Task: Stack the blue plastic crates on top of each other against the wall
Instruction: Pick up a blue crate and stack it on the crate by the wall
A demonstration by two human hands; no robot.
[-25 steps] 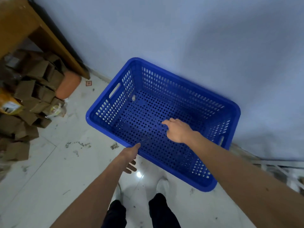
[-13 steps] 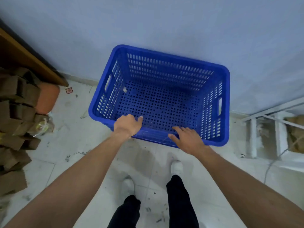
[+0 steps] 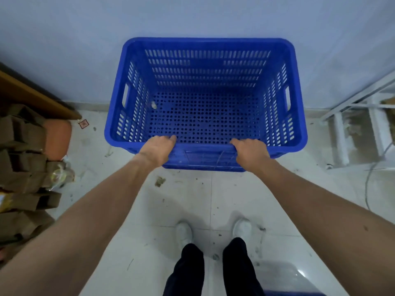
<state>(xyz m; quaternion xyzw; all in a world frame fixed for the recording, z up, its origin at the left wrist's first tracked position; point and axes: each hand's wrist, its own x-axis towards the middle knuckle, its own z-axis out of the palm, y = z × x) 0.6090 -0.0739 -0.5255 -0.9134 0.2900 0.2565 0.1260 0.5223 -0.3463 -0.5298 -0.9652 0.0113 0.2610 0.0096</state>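
A blue perforated plastic crate (image 3: 205, 42) stands on the white tiled floor, its far long side against the pale wall. It holds only a small scrap in its left corner. My left hand (image 3: 157, 149) grips the near rim left of centre, fingers curled over the edge. My right hand (image 3: 251, 151) grips the same rim right of centre. A sliver of another blue crate (image 3: 295, 293) shows at the bottom edge, behind my feet.
Piled brown cardboard boxes (image 3: 23, 157) and an orange cushion (image 3: 58, 137) lie at the left under a wooden tabletop (image 3: 32, 97). A white metal frame (image 3: 361, 124) stands at the right with a cable on the floor. Bits of debris dot the tiles.
The crate has turned from a diagonal to square against the wall. My right hand came out of the crate and both hands now hold the near rim.
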